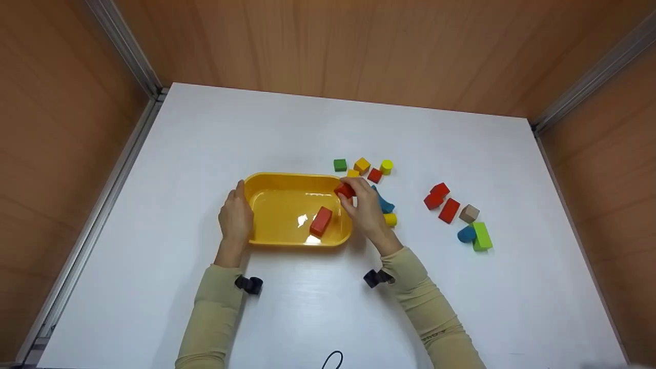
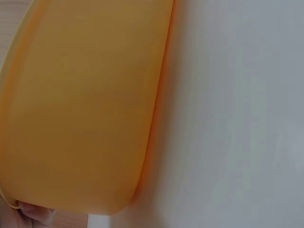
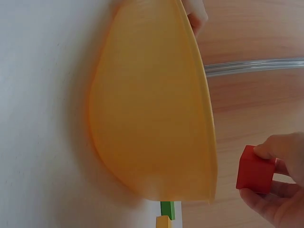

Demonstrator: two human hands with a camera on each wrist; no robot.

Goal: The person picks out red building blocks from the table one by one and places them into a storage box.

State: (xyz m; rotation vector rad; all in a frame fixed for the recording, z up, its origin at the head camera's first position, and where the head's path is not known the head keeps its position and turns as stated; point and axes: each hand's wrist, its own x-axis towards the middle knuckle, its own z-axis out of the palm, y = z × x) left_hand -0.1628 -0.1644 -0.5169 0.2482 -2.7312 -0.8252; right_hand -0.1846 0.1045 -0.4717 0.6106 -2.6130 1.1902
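our right hand [image 1: 365,207] pinched the red block [image 1: 345,190], light, rigid, by opposite faces; left hand [image 1: 235,218], fingers straight, steadied the tub [image 1: 287,179].

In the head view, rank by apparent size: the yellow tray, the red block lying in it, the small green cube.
1. yellow tray
2. red block in it
3. small green cube, though it lies farther from the camera.

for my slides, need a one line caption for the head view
Right hand pinches a red block over the yellow tray rim while the left hand steadies its other end.
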